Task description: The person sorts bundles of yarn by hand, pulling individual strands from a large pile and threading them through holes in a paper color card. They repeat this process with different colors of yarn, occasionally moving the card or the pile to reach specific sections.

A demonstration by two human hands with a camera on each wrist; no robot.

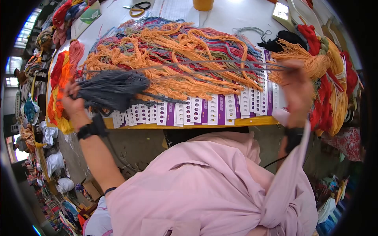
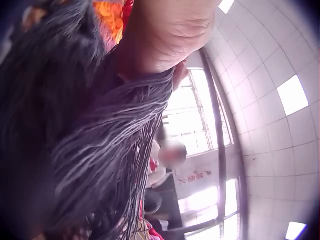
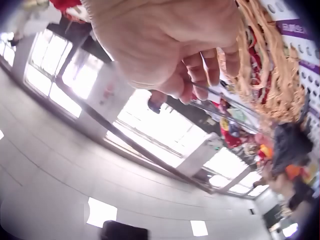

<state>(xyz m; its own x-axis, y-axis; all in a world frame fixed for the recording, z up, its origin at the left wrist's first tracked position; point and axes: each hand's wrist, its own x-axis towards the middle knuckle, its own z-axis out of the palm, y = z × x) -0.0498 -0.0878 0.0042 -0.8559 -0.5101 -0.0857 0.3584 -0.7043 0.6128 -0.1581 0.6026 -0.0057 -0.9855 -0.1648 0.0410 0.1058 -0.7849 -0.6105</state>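
A dark grey hank of thread (image 1: 114,88) hangs from my left hand (image 1: 74,100), which grips it at its left end near the table's front left corner. In the left wrist view its strands fan out thickly below the palm. A few long grey strands (image 1: 212,61) stretch nearly level from this hank across to the right. Their far end is pinched in the curled fingers of my right hand (image 1: 297,88), raised over the right side of the table. Below the strands lies a wide heap of orange, red, green and blue threads (image 1: 165,51).
Purple and white cards with rows of holes (image 1: 271,94) line the table's yellow front edge (image 1: 252,121). Coloured hanks (image 1: 328,90) hang at the right, more (image 1: 59,86) at the left. Scissors (image 1: 138,7) and an orange cup (image 1: 202,4) stand at the back.
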